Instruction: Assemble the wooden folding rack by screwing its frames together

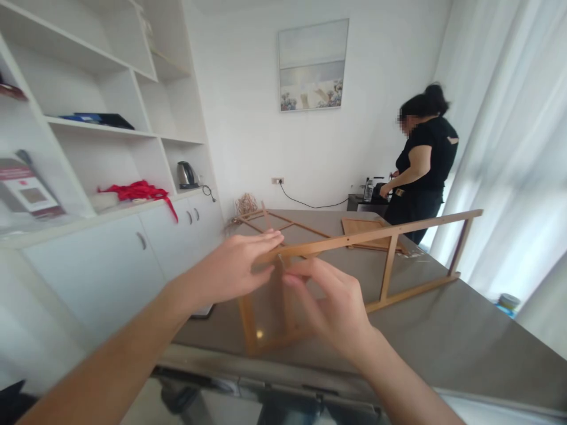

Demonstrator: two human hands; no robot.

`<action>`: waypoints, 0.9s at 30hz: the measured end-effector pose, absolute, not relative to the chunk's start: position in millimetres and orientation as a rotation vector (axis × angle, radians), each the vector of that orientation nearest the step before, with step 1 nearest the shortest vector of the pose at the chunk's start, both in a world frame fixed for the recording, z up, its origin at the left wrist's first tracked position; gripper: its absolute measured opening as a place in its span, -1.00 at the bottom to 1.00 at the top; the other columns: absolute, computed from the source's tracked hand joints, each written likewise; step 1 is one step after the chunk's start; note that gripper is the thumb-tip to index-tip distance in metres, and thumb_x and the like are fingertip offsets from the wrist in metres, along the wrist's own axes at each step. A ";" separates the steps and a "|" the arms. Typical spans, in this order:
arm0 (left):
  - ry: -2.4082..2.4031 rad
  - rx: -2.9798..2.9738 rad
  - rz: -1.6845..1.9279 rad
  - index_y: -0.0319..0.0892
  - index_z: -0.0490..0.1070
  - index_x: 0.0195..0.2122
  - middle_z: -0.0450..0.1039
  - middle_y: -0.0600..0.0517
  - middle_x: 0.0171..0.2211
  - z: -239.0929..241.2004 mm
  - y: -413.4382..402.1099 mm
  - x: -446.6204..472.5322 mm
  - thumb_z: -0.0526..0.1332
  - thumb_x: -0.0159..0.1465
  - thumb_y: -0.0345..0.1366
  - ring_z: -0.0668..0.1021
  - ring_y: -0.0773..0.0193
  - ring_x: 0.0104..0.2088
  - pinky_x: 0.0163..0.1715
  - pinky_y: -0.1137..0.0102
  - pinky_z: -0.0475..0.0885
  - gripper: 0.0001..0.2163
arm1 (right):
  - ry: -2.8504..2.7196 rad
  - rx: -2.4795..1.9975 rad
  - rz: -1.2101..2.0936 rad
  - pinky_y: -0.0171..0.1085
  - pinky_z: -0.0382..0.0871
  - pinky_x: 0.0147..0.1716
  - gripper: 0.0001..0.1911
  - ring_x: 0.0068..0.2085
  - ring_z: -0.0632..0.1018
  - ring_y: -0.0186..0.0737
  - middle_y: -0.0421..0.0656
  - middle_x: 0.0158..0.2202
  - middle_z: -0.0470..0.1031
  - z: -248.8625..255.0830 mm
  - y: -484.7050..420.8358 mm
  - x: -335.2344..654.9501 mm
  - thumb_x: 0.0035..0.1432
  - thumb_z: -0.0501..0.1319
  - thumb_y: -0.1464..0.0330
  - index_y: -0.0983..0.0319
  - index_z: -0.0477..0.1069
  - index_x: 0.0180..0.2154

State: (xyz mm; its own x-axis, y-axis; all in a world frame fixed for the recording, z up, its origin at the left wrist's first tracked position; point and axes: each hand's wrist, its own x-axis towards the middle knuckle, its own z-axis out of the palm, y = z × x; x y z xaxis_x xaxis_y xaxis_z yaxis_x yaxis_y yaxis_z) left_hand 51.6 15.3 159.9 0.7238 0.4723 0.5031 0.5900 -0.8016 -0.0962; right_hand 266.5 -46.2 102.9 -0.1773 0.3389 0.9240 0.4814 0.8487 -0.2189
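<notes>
A light wooden ladder-like frame [390,260] stands on its edge on the grey table [443,342], its long top rail running from the middle to the right. My left hand [234,265] grips the near end of that top rail, fingers laid over it. My right hand [332,304] is just below and beside it, thumb and fingertips pinched at the joint where an upright meets the rail; what they pinch is too small to see.
A second wooden frame [283,224] and a flat wooden panel [363,227] lie farther back on the table. A person in black [420,165] stands at a small counter by the curtain. White shelves and cabinets [115,248] line the left wall.
</notes>
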 end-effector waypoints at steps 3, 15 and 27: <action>-0.853 -2.690 -0.694 -0.17 0.49 0.26 0.42 -0.07 0.32 160.3 17.7 57.4 0.28 0.39 -0.24 0.51 0.04 0.30 0.35 0.16 0.42 -0.58 | -1.783 -0.642 -0.162 -0.36 0.39 -0.26 -0.95 -0.32 0.54 -0.33 -0.23 -0.34 0.56 103.2 -47.1 266.9 0.39 0.25 0.45 0.20 0.46 -0.18; -0.766 -2.632 -0.659 -0.21 0.57 0.14 0.53 -0.11 0.22 164.4 25.2 70.1 0.22 0.34 -0.51 0.57 0.05 0.24 0.27 0.13 0.50 -0.64 | -1.745 -0.679 -0.139 -0.37 0.40 -0.24 -0.94 -0.30 0.57 -0.34 -0.24 -0.33 0.58 98.9 -40.0 268.9 0.41 0.24 0.41 0.18 0.46 -0.20; -0.757 -2.608 -0.684 -0.31 0.59 0.10 0.56 -0.20 0.17 165.5 21.3 73.7 0.22 0.30 -0.52 0.61 0.03 0.18 0.26 0.16 0.50 -0.65 | -1.726 -0.666 -0.093 -0.38 0.41 -0.24 -0.95 -0.30 0.60 -0.36 -0.25 -0.31 0.61 99.7 -42.0 270.0 0.39 0.26 0.41 0.16 0.47 -0.20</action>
